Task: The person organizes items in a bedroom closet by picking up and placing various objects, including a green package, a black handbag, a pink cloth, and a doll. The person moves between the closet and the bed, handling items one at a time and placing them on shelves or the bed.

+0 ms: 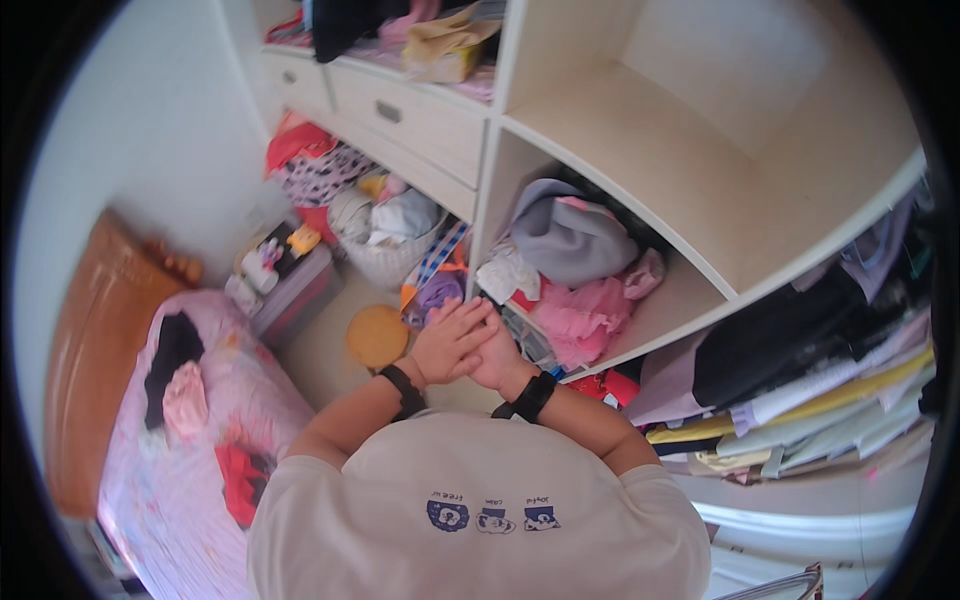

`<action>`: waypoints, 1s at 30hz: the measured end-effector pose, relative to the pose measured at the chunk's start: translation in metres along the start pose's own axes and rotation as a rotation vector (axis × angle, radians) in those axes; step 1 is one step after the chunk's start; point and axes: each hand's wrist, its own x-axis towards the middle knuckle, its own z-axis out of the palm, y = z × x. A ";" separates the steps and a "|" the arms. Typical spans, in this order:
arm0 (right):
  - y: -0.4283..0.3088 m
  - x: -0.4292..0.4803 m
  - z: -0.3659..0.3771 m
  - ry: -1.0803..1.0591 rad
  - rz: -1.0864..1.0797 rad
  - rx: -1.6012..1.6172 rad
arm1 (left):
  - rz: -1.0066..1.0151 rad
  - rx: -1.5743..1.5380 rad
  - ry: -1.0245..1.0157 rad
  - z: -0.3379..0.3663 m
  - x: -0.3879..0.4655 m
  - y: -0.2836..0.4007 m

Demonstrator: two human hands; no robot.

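Observation:
My left hand (451, 341) and my right hand (496, 346) touch each other in front of my chest, one palm partly over the other, fingers overlapping. No object shows in either one. Dark bands circle both wrists. Beyond the hands, a lower wardrobe compartment holds a grey soft item (574, 240), a pink ruffled garment (585, 315) and a white cloth (508, 276). A rolled purple cloth (441, 292) lies just past my fingertips, beside a round wooden stool (377, 335).
A woven basket (390, 259) of clothes stands under wardrobe drawers (409, 124). Left are a bed (180, 510) with scattered garments and a plastic storage box (296, 296). Clothes hang at the right (787, 360). Wardrobe dividers (491, 172) rise close ahead.

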 end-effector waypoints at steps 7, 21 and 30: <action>-0.010 0.005 0.034 -0.348 0.095 -0.630 | -1.060 0.487 -0.010 -0.018 -0.110 -0.037; 0.026 0.077 0.016 -0.031 -0.497 -1.328 | -0.978 0.061 0.273 -0.067 -0.083 -0.027; 0.059 0.102 0.040 -0.332 -0.616 -1.569 | -0.969 0.145 0.483 -0.113 -0.097 -0.006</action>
